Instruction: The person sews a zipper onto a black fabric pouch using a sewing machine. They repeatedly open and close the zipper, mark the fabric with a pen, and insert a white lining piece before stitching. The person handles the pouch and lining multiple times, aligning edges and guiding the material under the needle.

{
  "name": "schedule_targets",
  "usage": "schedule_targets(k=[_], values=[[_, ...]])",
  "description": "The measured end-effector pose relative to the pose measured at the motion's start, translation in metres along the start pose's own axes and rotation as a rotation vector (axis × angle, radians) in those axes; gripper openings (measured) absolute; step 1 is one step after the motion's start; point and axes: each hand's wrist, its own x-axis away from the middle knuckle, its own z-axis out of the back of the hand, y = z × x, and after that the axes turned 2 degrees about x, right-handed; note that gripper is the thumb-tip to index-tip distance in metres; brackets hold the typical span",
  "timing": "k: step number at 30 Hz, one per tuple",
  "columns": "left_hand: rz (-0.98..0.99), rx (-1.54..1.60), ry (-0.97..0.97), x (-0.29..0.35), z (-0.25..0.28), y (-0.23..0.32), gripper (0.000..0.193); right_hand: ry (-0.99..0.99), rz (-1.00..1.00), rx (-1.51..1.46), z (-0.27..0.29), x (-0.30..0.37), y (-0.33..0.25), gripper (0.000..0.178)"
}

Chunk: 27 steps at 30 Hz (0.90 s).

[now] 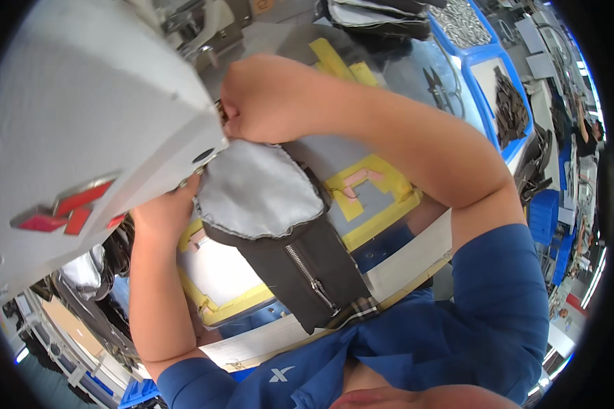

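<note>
Right elbow juts wide, the forearm slanting across to the white sewing machine [109, 95], where the right hand [256, 99] bends at the wrist with fingers curled, their grip not discernible. The left forearm rises steeply; the left hand [167, 204] is partly behind the machine, its fingers hidden. Between the forearms, over the counter [331, 160], lies the black zippered fabric piece [300, 273] with grey lining [256, 191]. At upper right, one blue bin [450, 46] holds small silvery parts, the adjoining blue tray [476, 95] dark strips

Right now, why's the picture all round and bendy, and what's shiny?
In the head view, fisheye distortion bends edges near the dark rim; also in the head view, silvery fabric has a soft sheen, and lamps glare at right.
</note>
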Motion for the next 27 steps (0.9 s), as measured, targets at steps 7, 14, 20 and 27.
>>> schedule_targets(k=[7,14,20,27], values=[[-0.005,0.237,0.078,-0.001,-0.006,-0.001,0.026,0.022,-0.048,0.081,0.006,0.006,0.001,0.025],[0.032,0.296,-0.031,-0.004,-0.002,-0.008,0.028,0.039,-0.007,0.104,0.006,0.007,0.000,0.025],[0.032,0.214,-0.072,-0.005,0.005,0.003,0.024,0.041,0.001,0.109,0.006,0.006,0.001,0.026],[-0.048,0.152,-0.050,-0.002,0.005,0.002,0.023,0.051,0.018,0.082,0.009,0.010,0.001,0.027]])
